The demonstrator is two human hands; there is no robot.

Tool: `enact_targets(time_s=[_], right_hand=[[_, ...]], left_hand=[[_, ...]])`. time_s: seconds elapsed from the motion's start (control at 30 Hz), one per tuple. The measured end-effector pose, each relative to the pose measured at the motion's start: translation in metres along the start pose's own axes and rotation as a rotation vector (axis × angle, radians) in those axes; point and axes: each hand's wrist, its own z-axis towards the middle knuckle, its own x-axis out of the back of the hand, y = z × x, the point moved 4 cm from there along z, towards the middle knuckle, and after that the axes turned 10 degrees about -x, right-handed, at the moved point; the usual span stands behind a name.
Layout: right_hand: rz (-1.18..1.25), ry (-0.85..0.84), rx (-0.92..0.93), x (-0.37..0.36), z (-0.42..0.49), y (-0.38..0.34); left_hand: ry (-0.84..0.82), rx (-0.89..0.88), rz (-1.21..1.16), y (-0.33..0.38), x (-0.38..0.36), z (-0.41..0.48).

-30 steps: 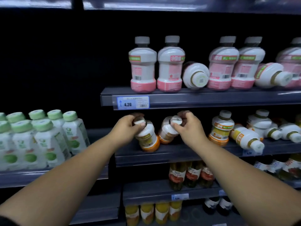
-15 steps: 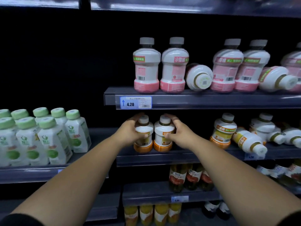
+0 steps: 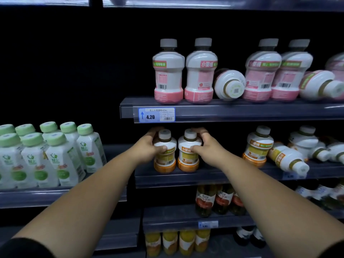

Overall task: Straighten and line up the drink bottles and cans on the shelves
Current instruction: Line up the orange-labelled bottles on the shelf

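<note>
Both hands are on the middle shelf (image 3: pixel 204 178), each wrapped round 1 orange bottle. The left hand (image 3: pixel 147 148) grips the left bottle (image 3: pixel 165 162) with the thumb across the front. The right hand (image 3: pixel 208 148) grips the right bottle (image 3: pixel 188 158) the same way. Both bottles stand upright side by side, about touching, near the front lip.

Looks to me like the tail end of squaring up this pair. The right label faces out but the left one shows its barcode, so maybe a small twist is due.

Next I'd guess: let go without knocking them, then go for the tipped bottle (image 3: pixel 287 159) further right, lying cap-forward against an upright bottle (image 3: pixel 259 146). On the top shelf (image 3: pixel 242 110) a fallen bottle (image 3: pixel 229 84) lies cap-out too.

Hard to see: the fingers behind the bottles are hidden, the far right is cut off and smeary, the back rows are just black, and the lower price tag (image 3: pixel 205 224) is unreadable.
</note>
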Motion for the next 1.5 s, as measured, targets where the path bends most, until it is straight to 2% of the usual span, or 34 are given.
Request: enact_targets(time_s=[0.13,0.17,0.27,0.33,0.43,0.6,0.7,0.83,0.93,1.03,1.13,1.2,1.3,1.37,1.5], right_hand=[[-0.045,0.057,0.078,-0.002,0.000,0.000],[-0.054,0.068,0.084,-0.002,-0.001,-0.001],[-0.039,0.054,0.046,-0.002,0.001,-0.004],[-0.040,0.035,0.039,-0.002,0.001,-0.004],[-0.074,0.066,0.063,-0.004,0.000,-0.006],[-0.036,0.096,0.046,-0.011,0.001,-0.005],[-0.049,0.112,0.074,-0.013,0.000,-0.005],[-0.045,0.124,0.067,-0.014,-0.001,-0.008],[-0.016,0.090,0.050,-0.018,-0.002,-0.009],[-0.167,0.102,0.067,-0.017,0.001,-0.016],[-0.333,0.069,0.088,-0.017,0.002,-0.021],[-0.297,0.050,0.102,-0.016,0.002,-0.020],[-0.288,0.122,0.140,-0.019,0.002,-0.023],[-0.198,0.140,0.143,-0.023,0.003,-0.026],[0.007,0.049,0.096,-0.025,0.008,-0.027]], left_hand=[[0.133,-0.035,0.287,-0.001,0.009,-0.006],[0.113,-0.005,0.261,-0.005,0.012,-0.006],[-0.002,0.108,-0.033,-0.008,0.012,-0.008],[-0.023,0.122,-0.050,-0.010,0.012,-0.008],[0.043,0.095,0.095,-0.015,0.019,-0.009],[0.029,0.135,-0.157,-0.016,0.012,-0.013],[0.116,0.087,-0.143,-0.015,0.019,-0.013],[0.072,0.118,-0.207,-0.018,0.017,-0.014],[0.100,0.101,-0.220,-0.020,0.019,-0.016],[0.114,0.068,-0.156,-0.017,0.022,-0.017],[0.042,0.084,-0.219,-0.020,0.020,-0.018],[0.021,0.103,-0.255,-0.021,0.019,-0.020],[0.066,0.075,-0.190,-0.021,0.022,-0.020],[0.084,0.070,-0.158,-0.021,0.025,-0.019],[0.104,0.078,-0.161,-0.022,0.025,-0.020]])
